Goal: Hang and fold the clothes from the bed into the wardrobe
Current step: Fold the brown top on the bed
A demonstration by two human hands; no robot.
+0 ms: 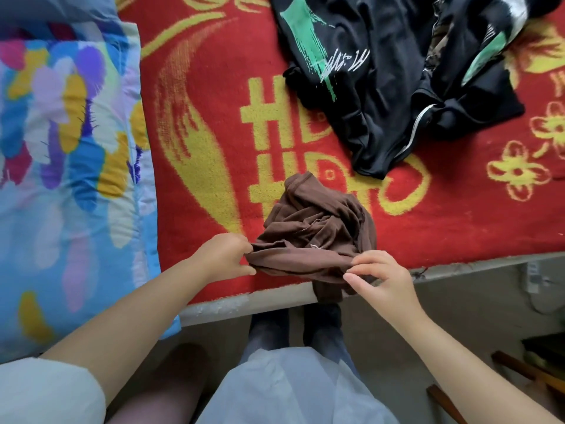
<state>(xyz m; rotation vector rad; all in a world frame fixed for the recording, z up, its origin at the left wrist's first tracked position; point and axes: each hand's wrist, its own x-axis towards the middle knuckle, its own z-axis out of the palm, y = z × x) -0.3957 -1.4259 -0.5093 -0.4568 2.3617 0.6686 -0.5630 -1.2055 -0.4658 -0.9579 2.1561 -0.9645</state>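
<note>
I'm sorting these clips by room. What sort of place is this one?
Most likely a bedroom at home. The person stands at the edge of a bed covered by a red and yellow blanket, a colourful quilt lies beside it, and loose clothes lie on top: a brown garment and black garments.

Brown garment (318, 237) crumpled at bed edge, 6 o'clock of red-and-yellow blanket (214, 117); one part hangs over edge. Left hand (224, 255) grips garment's left end, fingers curled round fabric. Right hand (382, 278) pinches right end of same fold between thumb and fingers. Black clothes pile (397, 75) with green and white print at 1 o'clock, apart from brown garment. Multicolour quilt (67, 148) at 9 o'clock, overlapping blanket. Floor (474, 307) at 5 o'clock.
</note>
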